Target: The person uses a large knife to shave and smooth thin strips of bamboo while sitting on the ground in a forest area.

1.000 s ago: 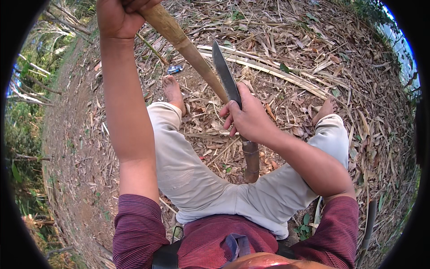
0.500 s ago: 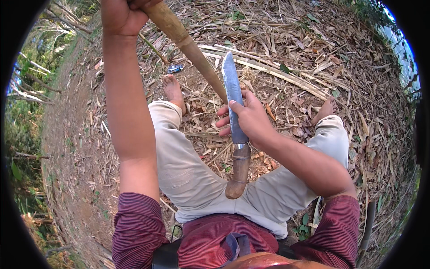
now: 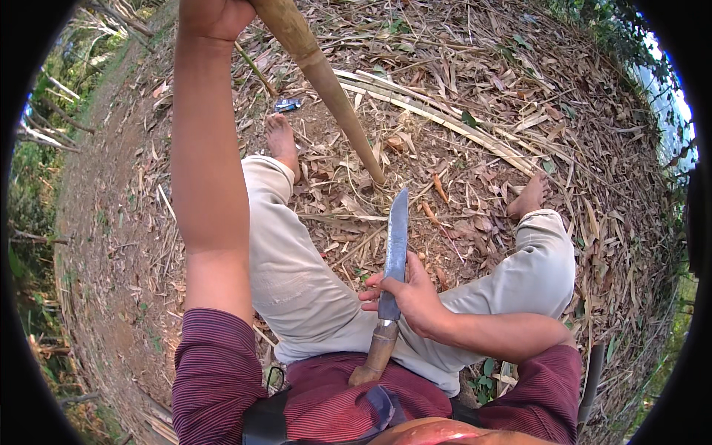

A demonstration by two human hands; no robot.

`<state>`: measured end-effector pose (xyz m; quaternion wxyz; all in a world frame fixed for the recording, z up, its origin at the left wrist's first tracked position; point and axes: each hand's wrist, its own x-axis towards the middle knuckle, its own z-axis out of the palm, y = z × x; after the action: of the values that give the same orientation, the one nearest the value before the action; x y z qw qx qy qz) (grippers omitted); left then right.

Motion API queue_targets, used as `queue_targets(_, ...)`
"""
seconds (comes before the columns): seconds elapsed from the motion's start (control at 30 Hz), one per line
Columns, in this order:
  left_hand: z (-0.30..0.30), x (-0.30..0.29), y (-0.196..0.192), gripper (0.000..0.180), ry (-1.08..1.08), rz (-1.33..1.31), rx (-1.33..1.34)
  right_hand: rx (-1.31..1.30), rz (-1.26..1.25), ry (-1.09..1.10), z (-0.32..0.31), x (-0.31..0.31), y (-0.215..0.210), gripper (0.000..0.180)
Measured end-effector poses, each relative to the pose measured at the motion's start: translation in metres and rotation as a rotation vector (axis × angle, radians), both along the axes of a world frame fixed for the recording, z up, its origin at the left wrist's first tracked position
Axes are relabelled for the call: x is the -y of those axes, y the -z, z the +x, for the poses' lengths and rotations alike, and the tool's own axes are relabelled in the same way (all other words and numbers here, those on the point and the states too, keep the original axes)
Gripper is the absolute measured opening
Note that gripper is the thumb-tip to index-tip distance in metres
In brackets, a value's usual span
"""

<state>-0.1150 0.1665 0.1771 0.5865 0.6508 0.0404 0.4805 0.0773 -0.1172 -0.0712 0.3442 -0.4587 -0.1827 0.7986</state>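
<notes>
Steel shows between the fingers of the right hand [image 3: 411,300]: they wrap the base of a long knife [image 3: 393,256] where blade meets handle, thumb lying on the near flat. The blade points toward 12 o'clock, its tip just short of the lower end of the bamboo pole [image 3: 326,89]; the brown wooden handle runs toward 6 o'clock over the lap. The left hand [image 3: 211,15] is at 11 o'clock, at the top rim of the view, closed round the upper part of the pole, though the rim cuts off the fingers there, so how fully they close is hard to tell. The pole slants down toward the centre and its foot rests on the ground between the legs.

A small blue packet [image 3: 288,104], flat and roughly rectangular, lies on the litter at 11 o'clock, just beyond the left foot [image 3: 282,141].

Half a second ago the knife sat higher, its blade alongside the pole; now it has dropped back toward the body and stands clear of the pole. The left hand keeps its hold.

Pale trousers [image 3: 297,274] cover both bent legs; the right foot [image 3: 530,196] is at 2 o'clock. Split bamboo strips [image 3: 445,122] lie across the dry leaves at 1 o'clock. The raised left forearm hides the ground behind it.
</notes>
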Motion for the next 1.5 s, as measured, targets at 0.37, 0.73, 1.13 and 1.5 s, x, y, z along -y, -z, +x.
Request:
queue_targets(0.37, -0.001, -0.002, 0.000, 0.053, 0.028, 0.013, -0.005, -0.084, 0.099, -0.391, 0.001, 0.035, 0.012, 0.064)
queue_targets(0.73, 0.000, 0.004, 0.000, 0.052, -0.128, -0.078, 0.039, 0.139, 0.741, 0.056, 0.018, -0.008, -0.041, 0.065)
queue_targets(1.13, 0.022, 0.023, 0.000, 0.053, -0.084, -0.007, -0.016, 0.462, 0.552, 0.148, 0.002, -0.053, -0.018, 0.026)
queue_targets(1.5, 0.016, 0.027, 0.001, 0.055, -0.018, 0.028, -0.028, 0.623, 0.541, 0.106, 0.000, -0.061, 0.000, 0.021)
